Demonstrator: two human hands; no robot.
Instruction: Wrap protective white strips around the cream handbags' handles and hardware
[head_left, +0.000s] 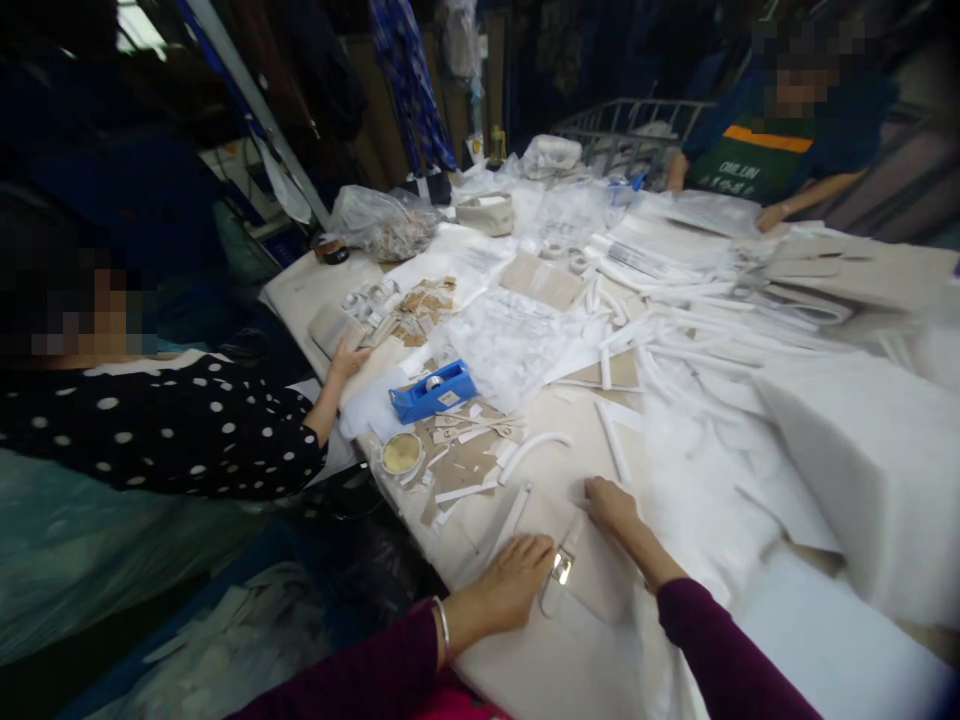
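Note:
A beige bag (604, 570) lies flat in front of me, with a strap and a shiny metal buckle (562, 567) on it. My left hand (510, 582) is palm down just left of the buckle, fingers bent together on the bag's edge; the fingertips are partly hidden. A pale strap (512, 520) sticks out beyond that hand, away from me. At the bag's far right corner, my right hand (613, 508) is closed, with its fingers pinched on the bag's edge.
Past my hands are a blue tape dispenser (433, 392), a tape roll (403, 453) and cardboard scraps (457, 465). White tubes (611, 440) and foam sheets (862, 470) cover the right. One co-worker's hand (346, 362) is at left; another person (780, 150) handles plastic opposite. A scrap bin (232, 640) stands lower left.

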